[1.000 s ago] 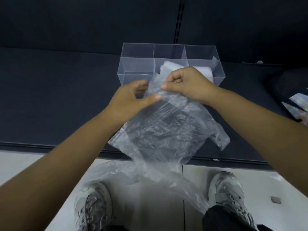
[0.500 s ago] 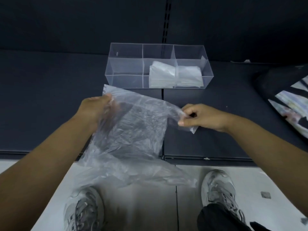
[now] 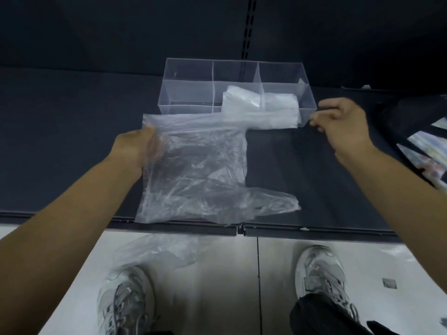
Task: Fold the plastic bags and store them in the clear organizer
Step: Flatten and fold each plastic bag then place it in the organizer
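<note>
A clear plastic bag [image 3: 198, 175] lies spread flat on the dark shelf [image 3: 72, 141], one handle stretched right along its far edge, the other trailing at the near right. My left hand [image 3: 137, 146] grips the bag's far left corner, fingers partly behind the film. My right hand [image 3: 338, 122] has curled fingers pinching at the tip of the stretched handle, beside the front right corner of the clear organizer [image 3: 183, 88]. Folded bags [image 3: 256, 102] sit in the organizer's front middle and front right compartments.
Another crumpled clear bag [image 3: 157, 252] lies on the pale floor below the shelf's front edge, by my left shoe. A dark bag with colourful printed items [image 3: 420, 146] sits at the right of the shelf. A dark back wall rises behind the organizer.
The bag has been lowered from mid-air and spread flat on the shelf. My right hand has moved right and away, pulling the handle straight; my left hand stayed at the left corner.
</note>
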Demonstrator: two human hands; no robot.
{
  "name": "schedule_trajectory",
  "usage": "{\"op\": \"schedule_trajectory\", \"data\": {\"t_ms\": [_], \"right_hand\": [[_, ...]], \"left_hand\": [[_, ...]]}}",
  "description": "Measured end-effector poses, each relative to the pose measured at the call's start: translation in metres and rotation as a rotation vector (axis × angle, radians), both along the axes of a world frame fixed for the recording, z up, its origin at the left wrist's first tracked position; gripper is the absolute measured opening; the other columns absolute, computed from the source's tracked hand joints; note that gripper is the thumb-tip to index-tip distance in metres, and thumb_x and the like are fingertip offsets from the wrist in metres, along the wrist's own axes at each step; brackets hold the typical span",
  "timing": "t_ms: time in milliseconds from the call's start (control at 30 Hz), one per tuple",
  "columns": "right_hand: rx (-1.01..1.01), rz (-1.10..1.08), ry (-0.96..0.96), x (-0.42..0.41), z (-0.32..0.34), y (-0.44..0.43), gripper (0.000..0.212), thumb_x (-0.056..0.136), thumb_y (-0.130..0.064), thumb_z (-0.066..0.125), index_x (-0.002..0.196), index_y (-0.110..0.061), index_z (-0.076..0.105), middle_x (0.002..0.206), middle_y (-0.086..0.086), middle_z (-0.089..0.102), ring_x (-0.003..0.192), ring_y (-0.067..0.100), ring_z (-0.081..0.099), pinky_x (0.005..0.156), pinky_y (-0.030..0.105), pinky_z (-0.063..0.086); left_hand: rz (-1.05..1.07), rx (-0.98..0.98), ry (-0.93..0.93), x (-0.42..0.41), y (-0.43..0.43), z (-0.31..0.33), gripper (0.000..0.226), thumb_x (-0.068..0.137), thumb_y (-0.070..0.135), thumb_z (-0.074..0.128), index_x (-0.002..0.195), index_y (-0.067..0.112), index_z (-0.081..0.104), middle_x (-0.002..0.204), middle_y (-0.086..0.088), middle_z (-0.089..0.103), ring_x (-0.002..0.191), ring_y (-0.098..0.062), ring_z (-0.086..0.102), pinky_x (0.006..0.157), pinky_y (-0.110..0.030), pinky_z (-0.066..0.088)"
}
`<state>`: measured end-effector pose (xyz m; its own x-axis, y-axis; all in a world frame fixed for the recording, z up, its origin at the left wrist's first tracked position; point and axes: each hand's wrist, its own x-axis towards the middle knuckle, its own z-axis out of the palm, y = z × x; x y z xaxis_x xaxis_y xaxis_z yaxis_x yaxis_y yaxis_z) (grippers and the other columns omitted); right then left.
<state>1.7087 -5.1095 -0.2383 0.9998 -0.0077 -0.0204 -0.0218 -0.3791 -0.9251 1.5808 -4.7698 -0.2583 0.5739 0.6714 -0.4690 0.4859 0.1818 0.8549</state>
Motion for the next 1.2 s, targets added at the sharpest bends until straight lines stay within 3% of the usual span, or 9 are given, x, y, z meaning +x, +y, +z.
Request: {"op": "schedule_trajectory", "data": {"t_ms": [100, 233, 367, 500, 633, 700, 867, 1000, 1200], "right_hand": [[-0.089, 0.097, 0.138, -0.031, -0.006, -0.008, 0.007, 0.094, -0.018, 0.058, 0.087, -0.02, 0.058, 0.078, 0.005, 0.066, 0.057, 0.005, 0.06, 0.049, 0.017, 0.047], [-0.202, 0.166, 0.585, -0.093, -0.014, -0.023, 0.041, 0.094, -0.049, 0.05, 0.088, -0.01, 0.061, 0.061, 0.013, 0.069, 0.043, 0.016, 0.06, 0.036, 0.021, 0.042], [-0.086, 0.127, 0.751, -0.129, -0.014, -0.02, 0.045, 0.09, -0.05, 0.055, 0.096, -0.006, 0.059, 0.064, 0.018, 0.07, 0.049, 0.023, 0.066, 0.04, 0.024, 0.047], [0.056, 0.051, 0.752, -0.128, -0.016, -0.003, 0.035, 0.091, -0.041, 0.059, 0.095, -0.006, 0.056, 0.063, 0.017, 0.07, 0.048, 0.023, 0.066, 0.041, 0.024, 0.049], [0.074, 0.03, 0.683, -0.123, -0.022, 0.004, 0.008, 0.091, -0.008, 0.062, 0.088, -0.005, 0.056, 0.059, 0.015, 0.064, 0.042, 0.014, 0.062, 0.039, 0.021, 0.048], [0.101, 0.008, 0.614, -0.121, -0.025, -0.002, 0.011, 0.087, 0.003, 0.062, 0.086, -0.006, 0.056, 0.06, 0.011, 0.063, 0.044, 0.011, 0.062, 0.042, 0.02, 0.05], [0.159, -0.041, 0.454, -0.116, -0.026, -0.027, 0.013, 0.081, 0.001, 0.07, 0.086, -0.009, 0.062, 0.063, 0.003, 0.07, 0.055, 0.009, 0.066, 0.052, 0.018, 0.053], [0.118, -0.125, 0.33, -0.12, -0.03, -0.038, 0.012, 0.08, -0.003, 0.073, 0.079, -0.009, 0.063, 0.056, 0.001, 0.068, 0.051, 0.005, 0.061, 0.052, 0.016, 0.052], [-0.191, -0.098, 0.109, -0.124, -0.04, -0.045, 0.014, 0.086, -0.009, 0.067, 0.08, -0.015, 0.057, 0.06, -0.002, 0.064, 0.053, 0.003, 0.059, 0.054, 0.008, 0.044]], "left_hand": [[-0.105, -0.013, -0.003, -0.028, 0.003, -0.002, 0.024, 0.09, 0.045, 0.062, 0.091, 0.022, 0.064, 0.097, 0.001, 0.069, 0.082, -0.014, 0.067, 0.072, -0.03, 0.054], [-0.204, 0.065, 0.078, -0.08, 0.0, -0.001, 0.029, 0.086, 0.046, 0.064, 0.086, 0.018, 0.066, 0.088, -0.005, 0.07, 0.077, -0.016, 0.069, 0.063, -0.026, 0.053], [-0.259, -0.05, 0.176, -0.121, -0.007, 0.004, 0.051, 0.064, 0.05, 0.071, 0.093, 0.009, 0.068, 0.081, -0.013, 0.074, 0.074, -0.029, 0.072, 0.06, -0.031, 0.06], [-0.298, -0.176, 0.221, -0.134, -0.016, 0.001, 0.049, 0.065, 0.043, 0.071, 0.094, 0.004, 0.068, 0.08, -0.015, 0.074, 0.069, -0.025, 0.073, 0.049, -0.022, 0.055], [-0.238, -0.198, 0.215, -0.137, -0.016, -0.008, 0.037, 0.068, 0.034, 0.073, 0.089, 0.004, 0.069, 0.079, -0.015, 0.074, 0.066, -0.022, 0.073, 0.047, -0.02, 0.053], [-0.202, -0.193, 0.201, -0.138, -0.015, -0.011, 0.025, 0.076, 0.026, 0.072, 0.088, 0.004, 0.071, 0.078, -0.014, 0.074, 0.065, -0.021, 0.073, 0.047, -0.019, 0.052], [-0.151, -0.188, 0.144, -0.14, -0.024, -0.016, 0.012, 0.084, 0.016, 0.069, 0.084, 0.004, 0.071, 0.075, -0.014, 0.074, 0.061, -0.018, 0.072, 0.048, -0.018, 0.052], [-0.138, -0.197, 0.116, -0.141, -0.037, -0.016, 0.013, 0.086, 0.016, 0.068, 0.083, 0.003, 0.07, 0.075, -0.014, 0.074, 0.061, -0.018, 0.072, 0.048, -0.018, 0.053], [-0.174, -0.134, 0.099, -0.145, -0.051, -0.018, 0.018, 0.09, 0.015, 0.062, 0.081, 0.0, 0.065, 0.065, -0.012, 0.071, 0.054, -0.018, 0.068, 0.047, -0.02, 0.053]]}}
